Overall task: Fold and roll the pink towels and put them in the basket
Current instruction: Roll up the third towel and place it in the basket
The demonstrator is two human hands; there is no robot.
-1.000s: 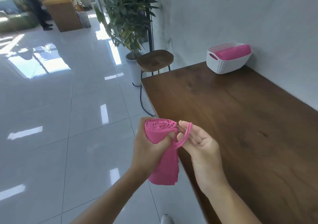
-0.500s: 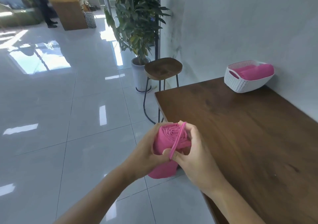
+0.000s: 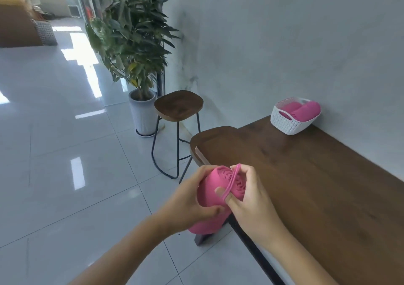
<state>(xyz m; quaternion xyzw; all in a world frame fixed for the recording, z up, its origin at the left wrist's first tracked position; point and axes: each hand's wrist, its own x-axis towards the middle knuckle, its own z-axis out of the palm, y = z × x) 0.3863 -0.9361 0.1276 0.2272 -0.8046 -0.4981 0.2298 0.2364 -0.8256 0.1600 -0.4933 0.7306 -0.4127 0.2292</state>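
A rolled pink towel (image 3: 211,194) is held upright in front of me, just off the near left corner of the wooden table (image 3: 306,186), its spiral end facing up. My left hand (image 3: 188,199) wraps around the roll's side. My right hand (image 3: 251,195) stretches a pink elastic band (image 3: 231,182) across the roll's top end with thumb and fingers. A white woven basket (image 3: 290,123) stands at the table's far end against the wall, with rolled pink towels (image 3: 302,109) inside it.
A wooden stool (image 3: 178,106) on black metal legs stands beyond the table's left end. Behind it is a potted plant (image 3: 135,50) in a white pot. Glossy white tiles cover the floor to the left. A grey wall runs along the table's right side.
My right hand brought the elastic band from beside the roll over its top end. The view swung up and left, so the basket now appears lower and further right.
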